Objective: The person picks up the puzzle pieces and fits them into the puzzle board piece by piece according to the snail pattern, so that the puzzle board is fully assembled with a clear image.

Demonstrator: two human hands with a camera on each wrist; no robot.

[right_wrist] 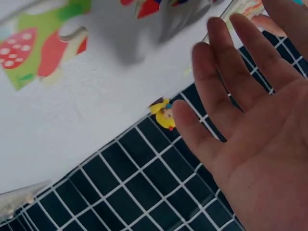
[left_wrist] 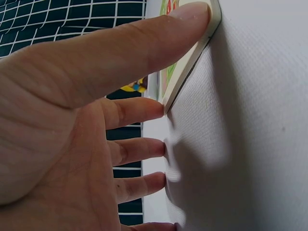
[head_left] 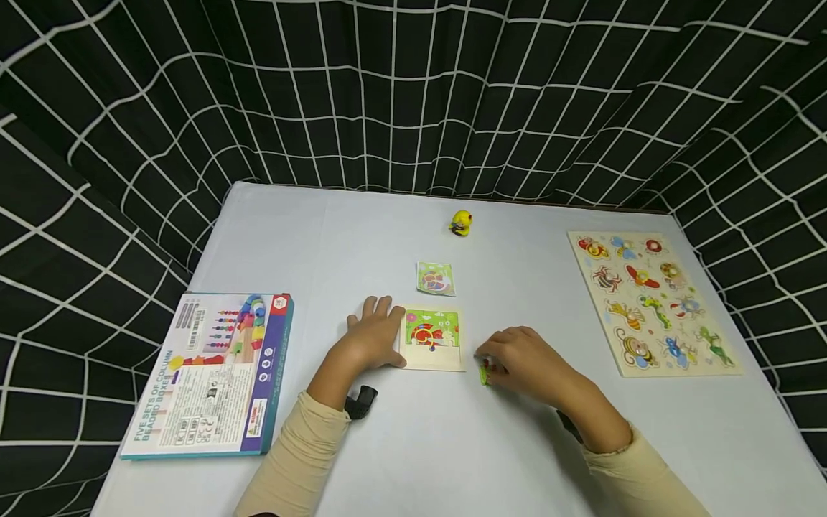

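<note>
one small wooden puzzle board (head_left: 432, 361) lies flat near the middle of our white table (head_left: 413, 452), its upper part filled with a green and red picture, its lower strip pale and plain. our left hand (head_left: 370, 337) rests along the board's left side with fingers spread and nearly straight; the thumb bears on the frame near the lower corner, the forefinger meets the upper corner, and the next fingertips touch the tabletop just beside it. our right hand (head_left: 530, 362) is on the other side, low and a little apart from the board, its fingers loosely bent and unclenched. just under it we see a loose green puzzle piece (head_left: 483, 374), which in the right wrist view bears a red mushroom with white spots; whether a fingertip or the thumb touches it we cannot tell. beyond the board lies a small printed card (head_left: 436, 278) in matching colours, and farther back, near the table's far edge, sits a yellow toy figure (head_left: 461, 222). to our left lies a big flat box (head_left: 207, 373) with beads pictured on it; to our right, a larger wooden insect board (head_left: 655, 305). dark cloth (head_left: 413, 93) with white grid lines hangs behind.
</note>
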